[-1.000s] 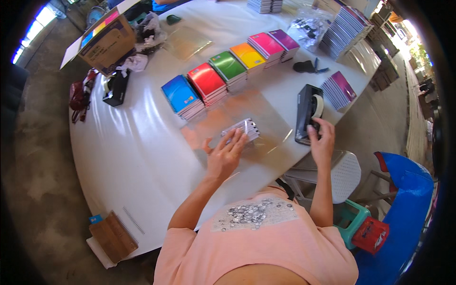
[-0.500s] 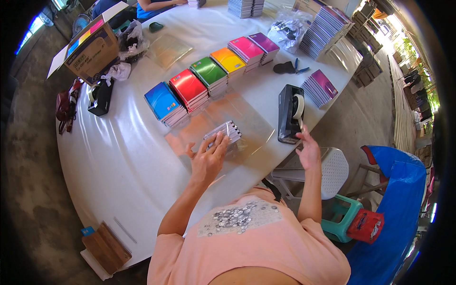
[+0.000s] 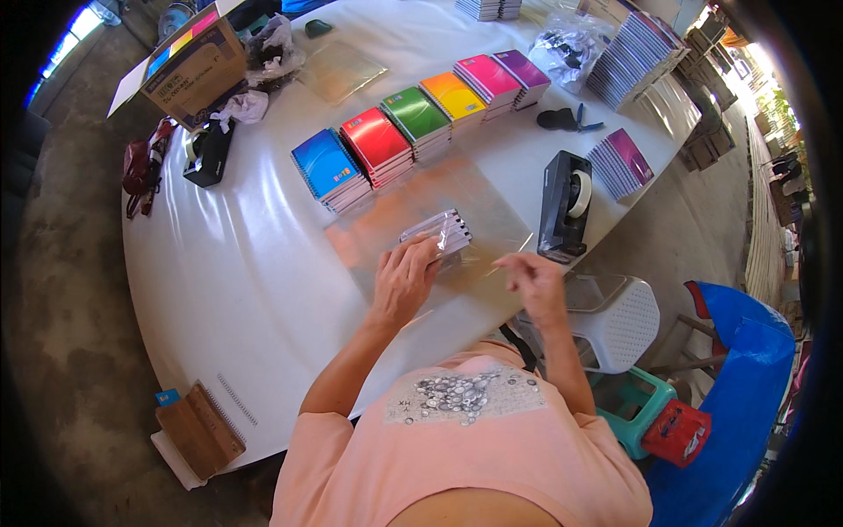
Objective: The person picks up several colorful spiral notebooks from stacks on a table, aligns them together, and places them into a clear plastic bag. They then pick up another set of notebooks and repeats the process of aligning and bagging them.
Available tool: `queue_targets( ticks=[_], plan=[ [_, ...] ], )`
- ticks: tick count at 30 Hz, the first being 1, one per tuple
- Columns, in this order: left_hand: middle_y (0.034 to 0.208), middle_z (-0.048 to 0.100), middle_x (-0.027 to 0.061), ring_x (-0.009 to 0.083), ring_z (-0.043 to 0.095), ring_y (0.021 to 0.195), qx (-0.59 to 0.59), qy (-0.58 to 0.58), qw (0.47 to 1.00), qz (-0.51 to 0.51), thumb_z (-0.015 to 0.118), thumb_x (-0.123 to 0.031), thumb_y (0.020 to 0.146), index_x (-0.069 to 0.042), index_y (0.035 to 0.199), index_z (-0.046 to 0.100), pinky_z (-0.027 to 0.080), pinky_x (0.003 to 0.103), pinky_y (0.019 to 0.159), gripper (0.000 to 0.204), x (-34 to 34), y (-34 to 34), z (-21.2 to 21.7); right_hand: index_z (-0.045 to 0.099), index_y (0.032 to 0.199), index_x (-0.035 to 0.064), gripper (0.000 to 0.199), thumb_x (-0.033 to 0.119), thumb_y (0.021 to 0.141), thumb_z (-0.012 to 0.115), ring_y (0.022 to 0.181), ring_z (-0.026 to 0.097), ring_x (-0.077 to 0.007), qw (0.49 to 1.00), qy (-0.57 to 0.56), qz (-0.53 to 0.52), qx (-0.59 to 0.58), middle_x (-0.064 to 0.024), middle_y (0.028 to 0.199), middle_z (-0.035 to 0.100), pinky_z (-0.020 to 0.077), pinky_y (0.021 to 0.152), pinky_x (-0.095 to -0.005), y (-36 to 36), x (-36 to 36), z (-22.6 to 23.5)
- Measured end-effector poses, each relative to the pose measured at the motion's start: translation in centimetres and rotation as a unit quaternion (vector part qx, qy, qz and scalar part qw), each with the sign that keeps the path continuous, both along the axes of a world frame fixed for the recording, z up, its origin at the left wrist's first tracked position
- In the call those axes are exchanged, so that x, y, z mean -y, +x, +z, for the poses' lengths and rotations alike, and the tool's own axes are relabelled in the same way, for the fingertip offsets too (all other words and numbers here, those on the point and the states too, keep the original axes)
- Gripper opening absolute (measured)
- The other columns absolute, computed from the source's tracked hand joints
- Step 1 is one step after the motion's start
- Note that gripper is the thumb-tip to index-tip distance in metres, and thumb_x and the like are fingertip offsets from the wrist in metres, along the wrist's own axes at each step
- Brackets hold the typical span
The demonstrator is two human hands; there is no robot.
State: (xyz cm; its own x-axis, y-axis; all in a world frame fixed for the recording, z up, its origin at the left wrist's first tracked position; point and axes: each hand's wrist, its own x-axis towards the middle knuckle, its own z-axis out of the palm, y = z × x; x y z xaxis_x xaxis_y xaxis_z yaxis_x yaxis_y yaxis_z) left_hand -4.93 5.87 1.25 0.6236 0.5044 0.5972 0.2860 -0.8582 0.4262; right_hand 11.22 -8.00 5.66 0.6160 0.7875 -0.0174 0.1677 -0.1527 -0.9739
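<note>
White table (image 3: pixel 263 290), wrapped notebook bundle (image 3: pixel 436 235)

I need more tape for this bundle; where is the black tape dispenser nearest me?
The black tape dispenser stands on the white table near its right edge, just beyond the right hand, beside the purple notebook stack.

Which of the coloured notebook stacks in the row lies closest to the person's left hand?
The blue stack, at the left end of the row. The red, green, yellow, pink and purple stacks each lie farther from the left hand.
</note>
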Motion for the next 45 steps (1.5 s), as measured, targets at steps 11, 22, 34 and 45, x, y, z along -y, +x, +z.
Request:
queue_targets(
  ticks=[11, 22, 34, 45],
  plan=[
    [0.105, 0.059, 0.0057, 0.0217, 0.056, 0.099, -0.065, -0.009, 0.998, 0.006, 0.071, -0.017, 0.072, -0.013, 0.114, 0.058, 0.037, 0.036, 0.081, 0.044, 0.2, -0.6, 1.4, 0.064, 0.06, 0.0027, 0.045, 0.041, 0.083, 0.065, 0.038, 0.042, -0.0074, 0.973, -0.127, 0.005, -0.193, -0.0006, 0.045, 0.048, 0.0297, 0.037, -0.0236, -4.2, -5.3, -4.3],
    [0.11, 0.056, 0.0119, 0.0236, 0.057, 0.101, -0.237, -0.147, 0.96, 0.008, 0.079, -0.026, 0.062, -0.008, 0.121, 0.044, 0.035, 0.042, 0.089, 0.071, -2.5, 4.7, 4.5, 0.065, 0.089, 0.0039, 0.038, 0.037, 0.074, 0.074, 0.067, 0.06, -0.0149, 0.961, -0.148, 0.234, 0.015, -0.0045, 0.073, 0.065, 0.0471, 0.06, -0.0297, -4.4, -5.0, -11.2],
    [0.143, 0.032, 0.0156, 0.0325, 0.032, 0.132, 0.1, -0.398, 0.912, 0.006, 0.077, -0.005, 0.063, -0.007, 0.136, 0.036, 0.028, 0.045, 0.104, 0.084, 0.7, -2.9, -6.1, 0.036, 0.137, 0.0143, 0.099, 0.016, 0.051, 0.086, 0.127, 0.036, -0.0231, 0.924, 0.056, 0.362, -0.106, -0.0084, 0.134, 0.044, 0.0282, 0.107, -0.0382, 1.1, -8.0, -7.0],
    [0.132, 0.046, 0.0031, 0.0276, 0.032, 0.132, 0.044, -0.031, 0.998, -0.014, 0.082, -0.023, 0.055, -0.021, 0.075, 0.07, 0.011, 0.049, 0.103, 0.023, -0.2, -3.7, 4.9, 0.071, 0.084, 0.0204, 0.03, 0.017, 0.057, 0.081, 0.137, 0.016, -0.035, 0.859, 0.117, 0.401, 0.295, -0.0078, 0.147, 0.027, 0.0155, 0.11, -0.0469, 2.3, -7.6, 5.4]
  ],
)
